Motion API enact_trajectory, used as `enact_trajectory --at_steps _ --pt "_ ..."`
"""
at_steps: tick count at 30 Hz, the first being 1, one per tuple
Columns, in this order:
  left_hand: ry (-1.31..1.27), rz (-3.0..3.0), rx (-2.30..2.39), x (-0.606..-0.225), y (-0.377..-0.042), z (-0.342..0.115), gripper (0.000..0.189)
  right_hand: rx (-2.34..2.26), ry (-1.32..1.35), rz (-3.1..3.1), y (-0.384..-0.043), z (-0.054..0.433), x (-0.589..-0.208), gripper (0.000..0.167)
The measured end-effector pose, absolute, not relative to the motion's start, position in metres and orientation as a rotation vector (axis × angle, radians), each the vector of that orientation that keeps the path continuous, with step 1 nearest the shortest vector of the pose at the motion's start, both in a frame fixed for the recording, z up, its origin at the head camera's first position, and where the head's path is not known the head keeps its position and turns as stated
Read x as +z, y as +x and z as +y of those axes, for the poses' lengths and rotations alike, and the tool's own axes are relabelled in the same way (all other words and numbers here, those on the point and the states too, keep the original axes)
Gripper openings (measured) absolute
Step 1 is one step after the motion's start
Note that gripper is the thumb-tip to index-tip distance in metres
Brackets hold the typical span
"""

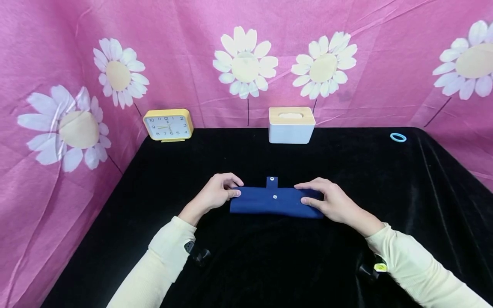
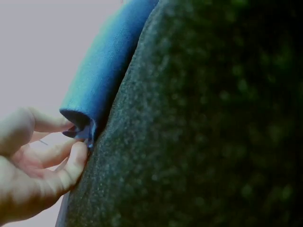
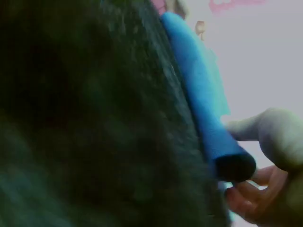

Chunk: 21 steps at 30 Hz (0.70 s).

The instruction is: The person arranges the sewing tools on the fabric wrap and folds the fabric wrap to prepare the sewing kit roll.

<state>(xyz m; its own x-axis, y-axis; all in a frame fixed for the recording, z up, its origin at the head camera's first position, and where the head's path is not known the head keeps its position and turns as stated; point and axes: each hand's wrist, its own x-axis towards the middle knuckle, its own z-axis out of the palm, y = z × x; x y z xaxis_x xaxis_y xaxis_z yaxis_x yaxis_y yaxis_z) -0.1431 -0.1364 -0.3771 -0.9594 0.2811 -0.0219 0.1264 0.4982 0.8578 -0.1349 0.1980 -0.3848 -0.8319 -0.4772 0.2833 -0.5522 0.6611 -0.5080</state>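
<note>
A dark blue folded fabric pouch (image 1: 289, 207) lies flat across the black cloth, its long side facing me. From its far edge a short tab (image 1: 271, 182) with a metal snap sticks up, and a second snap (image 1: 275, 197) sits on the body below. My left hand (image 1: 216, 191) pinches the left end between thumb and fingers. At the right end my right hand (image 1: 330, 199) grips the fabric, thumb on top and fingers along the far edge. Both wrist views show the pouch (image 2: 106, 61) as a rounded roll with hollow ends; the fabric (image 3: 201, 90) looks brighter blue there.
A yellow clock (image 1: 168, 125) stands at the back left of the black-covered table (image 1: 246, 265). A white tissue box (image 1: 291, 128) with a wooden lid is at the back middle. One light blue ring (image 1: 398, 137) lies at the back right. Behind hangs a pink flowered curtain (image 1: 185, 51).
</note>
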Motion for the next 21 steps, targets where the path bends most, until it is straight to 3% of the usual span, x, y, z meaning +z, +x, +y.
enact_trajectory --at_steps 4,9,17,21 --pt "0.345 2.572 1.432 -0.378 -0.143 -0.136 0.020 0.829 0.825 -2.758 -0.134 0.186 -0.363 0.039" --pt "0.345 2.575 1.430 -0.378 -0.144 -0.138 0.021 1.057 0.693 -2.805 -0.148 0.151 -0.348 0.035" --pt "0.392 2.570 1.448 -0.378 -0.145 -0.140 0.020 1.041 0.310 -3.057 -0.175 0.112 -0.361 0.041" --pt "0.398 2.572 1.444 -0.379 -0.146 -0.140 0.019 1.131 0.242 -3.037 -0.178 0.109 -0.369 0.041"
